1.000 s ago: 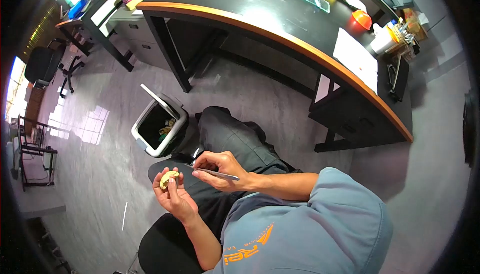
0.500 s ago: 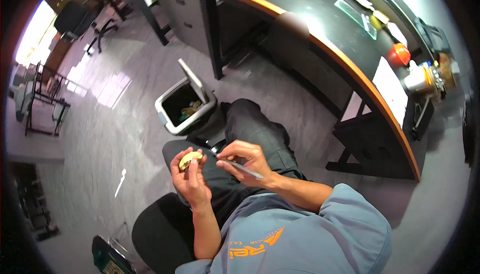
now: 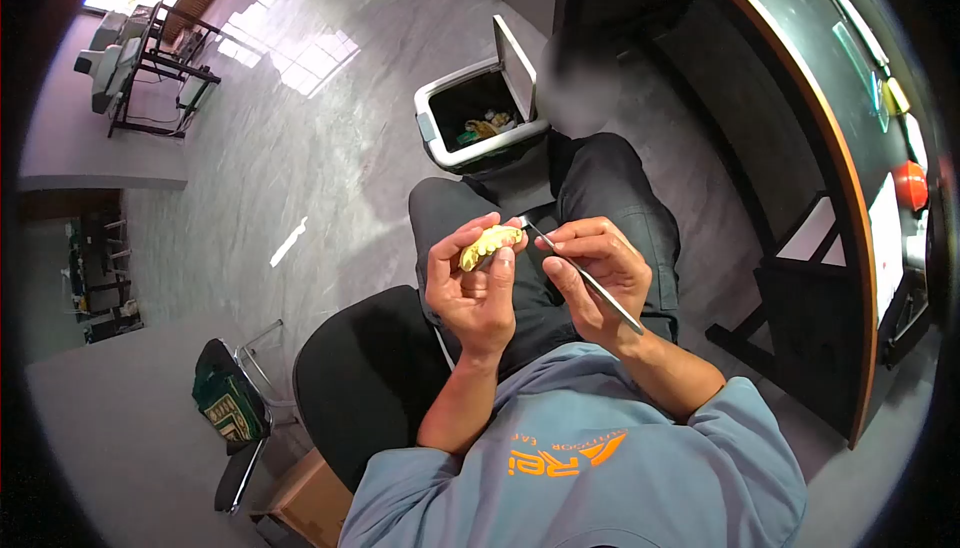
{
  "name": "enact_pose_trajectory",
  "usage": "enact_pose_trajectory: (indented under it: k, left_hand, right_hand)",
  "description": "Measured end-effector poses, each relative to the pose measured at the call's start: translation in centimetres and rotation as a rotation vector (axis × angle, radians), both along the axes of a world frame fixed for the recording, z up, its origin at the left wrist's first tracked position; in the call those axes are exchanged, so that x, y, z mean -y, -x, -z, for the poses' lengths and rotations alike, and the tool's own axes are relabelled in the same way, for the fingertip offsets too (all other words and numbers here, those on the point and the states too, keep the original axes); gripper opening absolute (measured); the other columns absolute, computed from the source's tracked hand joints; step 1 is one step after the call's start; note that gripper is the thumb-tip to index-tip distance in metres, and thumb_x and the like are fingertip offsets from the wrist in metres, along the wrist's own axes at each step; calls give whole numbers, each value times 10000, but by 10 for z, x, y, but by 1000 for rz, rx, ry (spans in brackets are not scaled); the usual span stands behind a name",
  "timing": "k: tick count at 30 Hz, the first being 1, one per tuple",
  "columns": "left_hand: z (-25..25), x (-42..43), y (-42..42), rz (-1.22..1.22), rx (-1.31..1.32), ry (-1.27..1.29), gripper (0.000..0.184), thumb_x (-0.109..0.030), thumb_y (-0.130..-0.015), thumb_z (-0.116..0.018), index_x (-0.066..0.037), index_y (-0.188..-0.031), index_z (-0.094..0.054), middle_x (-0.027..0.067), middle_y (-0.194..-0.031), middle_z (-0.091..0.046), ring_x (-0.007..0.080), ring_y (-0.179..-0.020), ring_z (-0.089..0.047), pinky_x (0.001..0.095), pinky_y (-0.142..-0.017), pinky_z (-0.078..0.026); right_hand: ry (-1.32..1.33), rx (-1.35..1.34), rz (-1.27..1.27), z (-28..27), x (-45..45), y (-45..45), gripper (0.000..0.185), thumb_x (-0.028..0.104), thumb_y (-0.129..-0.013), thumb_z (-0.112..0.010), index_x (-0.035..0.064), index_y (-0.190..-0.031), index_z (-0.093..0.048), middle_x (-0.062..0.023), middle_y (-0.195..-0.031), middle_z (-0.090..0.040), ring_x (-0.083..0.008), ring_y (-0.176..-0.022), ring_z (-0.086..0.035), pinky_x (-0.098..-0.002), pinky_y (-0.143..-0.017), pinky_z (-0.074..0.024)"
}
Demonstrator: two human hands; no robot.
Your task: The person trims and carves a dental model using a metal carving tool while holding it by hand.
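Observation:
My left hand [image 3: 472,293] pinches a small yellow dental cast [image 3: 490,245] between thumb and fingers, its curved, bumpy edge showing on top. Part of the cast is covered by the fingertips. In my right hand [image 3: 608,270] is a slim metal carving tool [image 3: 614,306], held like a pen. Its handle end points down toward my forearm, and its tip is close to the right end of the cast; I cannot tell whether they touch. Both hands are above my lap.
An open-lidded bin [image 3: 470,158] with rubbish inside stands beyond my knees. A dark desk with a wooden edge [image 3: 848,198] curves along the right. To the left are a chair with a green item [image 3: 228,398] on it and a cardboard box [image 3: 312,500].
The view has swung, so hands and bin appear farther right. The cast is turned, showing more of its bumpy edge, and the tool's tip is nearer to it.

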State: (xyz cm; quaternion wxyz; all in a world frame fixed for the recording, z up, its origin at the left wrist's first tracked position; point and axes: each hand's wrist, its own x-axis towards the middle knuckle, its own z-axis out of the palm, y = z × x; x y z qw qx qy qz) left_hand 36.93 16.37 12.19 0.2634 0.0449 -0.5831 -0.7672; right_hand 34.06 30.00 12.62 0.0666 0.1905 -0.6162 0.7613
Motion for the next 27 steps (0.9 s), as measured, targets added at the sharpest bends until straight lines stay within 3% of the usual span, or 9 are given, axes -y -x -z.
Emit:
enact_pose_trajectory:
  k: [7, 16, 27]
  left_hand:
    - [-4, 3, -4, -52, -90, 131, 311, 104, -903, -600, 44, -1185, -483, 266, -1217, -607, 370, -1058, -708, 442, -910, -628]
    - [-4, 2, -4, -31, -127, 107, 313, 150, -873, -616, 58, -1136, -475, 287, -1200, -603, 379, -1061, -710, 383, -909, -615]
    - [-9, -3, -9, -24, -123, 128, 302, 141, -867, -646, 37, -1050, -429, 304, -1204, -607, 392, -1099, -699, 366, -902, -618]
  right_hand:
    - [107, -96, -34, -5, 6, -3, 203, -151, -858, -710, -44, -1017, -643, -195, -1034, -663, -259, -986, -736, -323, -846, -634]
    - [70, -133, -7, -9, 7, -3, 178, -99, -822, -737, -34, -954, -637, -189, -943, -672, -313, -964, -735, -429, -926, -607]
    - [19, -274, 53, -14, 10, -3, 185, -140, -775, -712, -43, -903, -620, -179, -874, -644, -233, -838, -716, -514, -945, -604]
